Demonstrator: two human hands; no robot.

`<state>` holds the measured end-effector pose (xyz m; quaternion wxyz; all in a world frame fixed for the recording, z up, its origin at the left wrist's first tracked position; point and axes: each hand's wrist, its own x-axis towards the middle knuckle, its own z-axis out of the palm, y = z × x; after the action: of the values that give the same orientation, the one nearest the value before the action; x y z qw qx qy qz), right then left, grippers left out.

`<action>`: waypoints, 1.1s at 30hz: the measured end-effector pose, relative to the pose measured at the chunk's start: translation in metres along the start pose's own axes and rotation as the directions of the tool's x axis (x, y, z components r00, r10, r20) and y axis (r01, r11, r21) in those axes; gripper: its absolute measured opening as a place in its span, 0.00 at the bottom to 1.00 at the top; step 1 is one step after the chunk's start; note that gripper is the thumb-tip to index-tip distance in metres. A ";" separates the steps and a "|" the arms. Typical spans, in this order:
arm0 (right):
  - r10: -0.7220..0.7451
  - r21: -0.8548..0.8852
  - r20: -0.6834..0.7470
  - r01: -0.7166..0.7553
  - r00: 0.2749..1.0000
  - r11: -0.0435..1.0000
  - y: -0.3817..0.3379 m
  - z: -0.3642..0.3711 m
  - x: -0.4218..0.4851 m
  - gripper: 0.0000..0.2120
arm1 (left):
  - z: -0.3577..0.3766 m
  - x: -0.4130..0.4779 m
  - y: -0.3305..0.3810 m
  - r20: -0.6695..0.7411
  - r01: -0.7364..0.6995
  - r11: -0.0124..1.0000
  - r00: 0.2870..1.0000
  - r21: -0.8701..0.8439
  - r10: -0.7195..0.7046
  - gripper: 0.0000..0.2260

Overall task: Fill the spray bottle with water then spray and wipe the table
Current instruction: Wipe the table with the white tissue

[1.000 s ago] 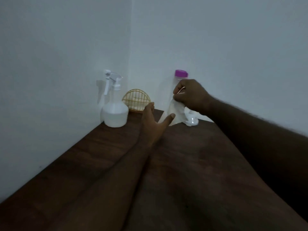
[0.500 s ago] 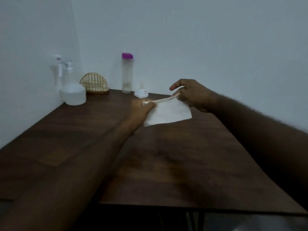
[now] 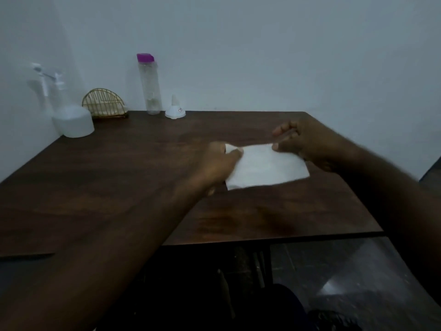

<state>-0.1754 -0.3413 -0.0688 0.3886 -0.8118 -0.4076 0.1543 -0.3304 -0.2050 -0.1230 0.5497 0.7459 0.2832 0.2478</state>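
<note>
In the head view, a dark brown wooden table (image 3: 119, 177) fills the lower middle of the scene, set into a corner of pale walls. Both hands hold a white tissue (image 3: 265, 167) stretched between them above the right half of the tabletop. The left hand (image 3: 218, 163) pinches the tissue's left top corner between thumb and fingertips, with a small tuft of paper poking out above the grip. The right hand (image 3: 303, 144) pinches the right top corner, its other fingers loosely curled above it. The tissue is a flat rectangle whose long axis runs left to right between the two hands, its top edge taut and its lower edge hanging toward the person, tilted slightly down on the left; whether that lower edge touches the wood cannot be told. The spray bottle (image 3: 71, 115) stands upright at the far left corner of the table, well apart from the hands, its round translucent body partly filled and its white trigger head pointing left toward the wall. Just beside it, to the right, sits a gold wire holder (image 3: 103, 105), half-round in shape. Further right along the back edge stands a tall clear water bottle (image 3: 150, 84) with a purple cap, upright, and near it a small white funnel (image 3: 175, 111) rests mouth down with its spout pointing up.
</note>
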 end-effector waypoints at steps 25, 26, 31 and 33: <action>0.246 -0.747 0.243 0.019 0.938 0.664 0.054 0.079 -0.081 0.37 | -0.025 0.013 -0.059 -0.278 -0.254 0.943 0.910 0.215 0.308 0.19; 0.184 -0.730 0.305 0.105 0.934 0.675 0.039 0.097 -0.080 0.36 | -0.026 0.014 -0.059 -0.304 -0.263 0.943 0.899 0.203 0.316 0.20; 0.009 -0.604 0.476 0.320 0.879 0.730 -0.008 0.153 -0.045 0.32 | -0.033 0.010 -0.060 -0.394 -0.289 0.952 0.867 0.104 0.306 0.20; 0.069 -0.656 0.466 0.292 0.882 0.696 0.007 0.140 -0.017 0.31 | -0.033 0.011 -0.059 -0.411 -0.288 0.954 0.862 0.082 0.295 0.21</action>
<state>-0.2611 -0.2867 -0.1665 -0.0522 -0.8108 -0.5643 0.1466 -0.3542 -0.1608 -0.1701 0.4256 0.7143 0.2807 0.4795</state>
